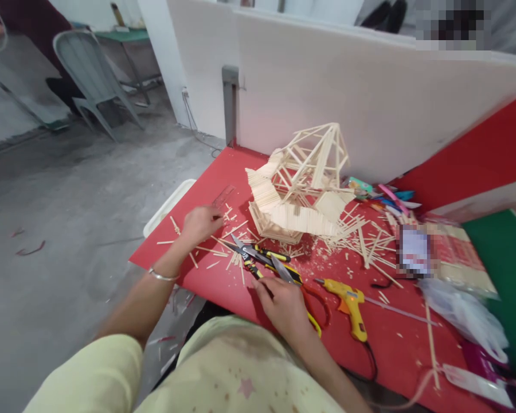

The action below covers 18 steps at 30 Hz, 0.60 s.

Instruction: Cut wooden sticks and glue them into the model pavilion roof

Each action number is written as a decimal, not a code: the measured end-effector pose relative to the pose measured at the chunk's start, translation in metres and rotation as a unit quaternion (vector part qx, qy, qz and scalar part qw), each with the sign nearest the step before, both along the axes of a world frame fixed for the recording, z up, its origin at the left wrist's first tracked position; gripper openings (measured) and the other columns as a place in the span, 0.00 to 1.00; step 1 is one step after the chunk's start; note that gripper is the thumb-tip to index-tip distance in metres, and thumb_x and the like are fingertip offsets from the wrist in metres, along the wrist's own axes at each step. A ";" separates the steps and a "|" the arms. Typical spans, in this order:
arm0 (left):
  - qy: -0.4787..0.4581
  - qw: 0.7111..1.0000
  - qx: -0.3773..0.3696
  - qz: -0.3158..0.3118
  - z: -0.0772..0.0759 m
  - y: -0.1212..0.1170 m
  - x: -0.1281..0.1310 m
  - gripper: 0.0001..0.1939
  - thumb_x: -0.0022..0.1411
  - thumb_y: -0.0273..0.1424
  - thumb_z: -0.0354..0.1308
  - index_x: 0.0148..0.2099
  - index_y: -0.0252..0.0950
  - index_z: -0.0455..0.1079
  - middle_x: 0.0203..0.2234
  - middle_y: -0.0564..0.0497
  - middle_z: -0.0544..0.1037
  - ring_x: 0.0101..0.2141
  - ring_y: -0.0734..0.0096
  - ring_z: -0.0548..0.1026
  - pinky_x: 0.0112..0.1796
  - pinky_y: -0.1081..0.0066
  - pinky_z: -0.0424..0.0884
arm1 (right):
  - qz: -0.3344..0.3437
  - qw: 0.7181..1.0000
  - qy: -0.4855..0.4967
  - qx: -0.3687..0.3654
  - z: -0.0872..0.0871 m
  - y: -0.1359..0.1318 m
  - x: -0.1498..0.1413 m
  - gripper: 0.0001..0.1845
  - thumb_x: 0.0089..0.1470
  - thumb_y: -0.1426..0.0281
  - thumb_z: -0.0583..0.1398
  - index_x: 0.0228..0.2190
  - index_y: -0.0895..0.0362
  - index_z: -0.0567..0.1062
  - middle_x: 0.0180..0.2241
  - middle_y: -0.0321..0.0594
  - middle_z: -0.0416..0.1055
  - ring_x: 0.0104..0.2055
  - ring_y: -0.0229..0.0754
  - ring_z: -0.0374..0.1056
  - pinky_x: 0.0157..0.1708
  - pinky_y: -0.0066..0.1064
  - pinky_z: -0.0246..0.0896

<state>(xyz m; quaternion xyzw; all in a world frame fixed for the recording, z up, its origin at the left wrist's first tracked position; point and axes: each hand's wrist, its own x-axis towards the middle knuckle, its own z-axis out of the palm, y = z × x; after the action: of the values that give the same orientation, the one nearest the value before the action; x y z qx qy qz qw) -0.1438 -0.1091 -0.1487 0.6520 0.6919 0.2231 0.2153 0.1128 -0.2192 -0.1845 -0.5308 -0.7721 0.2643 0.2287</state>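
Observation:
My left hand (pixel 200 225) is over the left part of the red table, beside scattered wooden sticks (pixel 215 250). Its fingers are drawn together; whatever is between them is too small to make out. Nearer my body, my right hand (pixel 284 304) has curled fingers at the lower handle of black-and-yellow snips (pixel 251 268), whose blades point away to the left. Scissors with orange handles (pixel 322 301) and a yellow-handled tool (pixel 313 324) lie partly under this hand. Behind the tools stands a pale stick model (pixel 298 217) with slatted panels and an open, peaked frame.
A yellow glue gun (pixel 346 301) lies to the right, its cord running to the front edge. Beyond are a stick pile (pixel 365 241), a clear plastic bag (pixel 464 312) and packets (pixel 468 258). A white partition (pixel 327 86) stands behind; a person sits by a chair (pixel 83 69).

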 end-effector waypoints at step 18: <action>-0.451 0.881 0.084 -0.117 0.117 0.057 0.111 0.14 0.48 0.38 0.70 0.34 0.36 0.75 0.21 0.55 0.72 0.17 0.84 0.58 0.18 0.74 0.51 | -0.117 0.917 0.380 0.009 0.105 0.110 0.003 0.19 0.55 0.52 0.60 0.31 0.55 0.76 0.26 0.34 0.74 0.18 0.30 0.62 0.19 0.22 0.56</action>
<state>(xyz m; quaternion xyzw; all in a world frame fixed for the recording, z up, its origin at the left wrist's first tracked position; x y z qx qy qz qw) -0.0327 -0.0525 -0.0313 0.5726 0.4172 0.5233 0.4735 0.1158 -0.1097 -0.0795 -0.4748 -0.5616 0.4102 0.5393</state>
